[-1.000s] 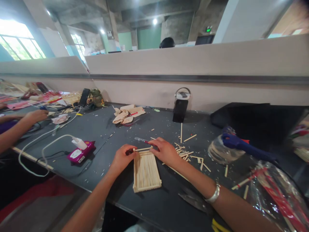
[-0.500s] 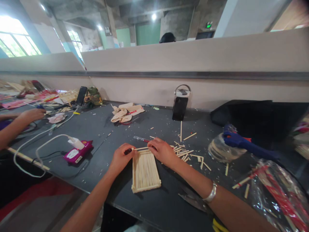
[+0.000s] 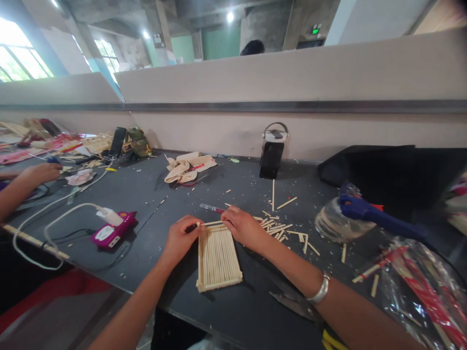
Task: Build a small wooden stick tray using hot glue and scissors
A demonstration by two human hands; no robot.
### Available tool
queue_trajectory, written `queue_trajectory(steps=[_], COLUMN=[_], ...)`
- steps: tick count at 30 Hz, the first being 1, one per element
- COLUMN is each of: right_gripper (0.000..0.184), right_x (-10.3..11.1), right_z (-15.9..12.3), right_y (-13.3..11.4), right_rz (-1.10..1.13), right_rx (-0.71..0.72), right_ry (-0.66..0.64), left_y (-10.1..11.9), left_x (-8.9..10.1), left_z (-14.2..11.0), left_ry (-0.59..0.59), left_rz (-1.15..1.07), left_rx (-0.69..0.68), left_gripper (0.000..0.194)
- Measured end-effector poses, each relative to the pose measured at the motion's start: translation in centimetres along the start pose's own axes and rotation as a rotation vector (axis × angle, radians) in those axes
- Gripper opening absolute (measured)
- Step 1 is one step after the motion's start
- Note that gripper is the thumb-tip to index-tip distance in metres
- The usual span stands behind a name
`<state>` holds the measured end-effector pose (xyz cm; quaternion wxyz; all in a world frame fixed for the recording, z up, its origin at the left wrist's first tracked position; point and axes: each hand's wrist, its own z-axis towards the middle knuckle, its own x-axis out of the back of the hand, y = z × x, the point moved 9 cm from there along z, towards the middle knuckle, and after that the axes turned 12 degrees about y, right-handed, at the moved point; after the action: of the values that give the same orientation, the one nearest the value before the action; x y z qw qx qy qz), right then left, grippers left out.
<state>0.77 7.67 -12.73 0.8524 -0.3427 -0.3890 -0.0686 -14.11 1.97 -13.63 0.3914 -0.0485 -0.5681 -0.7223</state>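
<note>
A small rectangular panel of thin wooden sticks [image 3: 219,257] lies on the dark table, with raised stick edges and corner knobs. Across its far edge runs a single wooden stick [image 3: 212,223]. My left hand [image 3: 182,239] pinches the stick's left end at the panel's far left corner. On the other end, the fingers of my right hand [image 3: 243,226] are closed, at the far right corner. Just beyond my right hand lies a slim clear-and-red tool [image 3: 210,208], partly hidden by it. Short cut sticks [image 3: 275,228] are scattered to the right.
A blue glue gun [image 3: 365,211] rests on a clear plastic tub [image 3: 330,223]. Pliers [image 3: 292,304] lie under my right forearm, near plastic-wrapped sticks [image 3: 419,291]. A phone [image 3: 272,159] stands behind. On the left are a purple power strip [image 3: 114,233] and another person's hand [image 3: 42,172].
The view has shifted slightly, moving the scene a little left and up. Both hands keep their grip on the stick at the panel's far edge.
</note>
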Motion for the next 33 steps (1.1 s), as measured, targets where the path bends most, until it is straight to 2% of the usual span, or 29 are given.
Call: queue_trajectory(steps=[16,22,24,26,29,33], right_gripper=[0.011,0.014,0.025,0.039,0.031,0.023], right_x=[-0.2,0.0,0.5,1.3,2.2,1.7], right_z=[0.1,0.1,0.1,-0.2,-1.5,-4.0], right_y=[0.1,0.5,0.5,0.7,1.2,1.1], right_rz=[-0.019,0.012,0.026,0.034,0.037,0.089], right_rx=[-0.002,-0.059,-0.103,-0.179,-0.355,-0.57], right_ry=[-0.011,-0.04,-0.052,-0.057,-0.073,-0.186], left_y=[-0.1,-0.6,-0.9,-1.2,-1.7,-1.5], left_x=[-0.2,-0.2,0.1,0.7,1.9,2.2], left_z=[-0.1,0.0,-0.1,-0.4,-2.0,-4.7], left_ry=[-0.004,-0.003,-0.008,-0.015,-0.021,-0.064], left_rz=[0.022,0.01,0.0,-0.018,-0.045,-0.068], left_rx=[-0.021,0.046,0.095,0.157,0.258,0.348], left_gripper=[0.016,0.017,0.021,0.034,0.051,0.049])
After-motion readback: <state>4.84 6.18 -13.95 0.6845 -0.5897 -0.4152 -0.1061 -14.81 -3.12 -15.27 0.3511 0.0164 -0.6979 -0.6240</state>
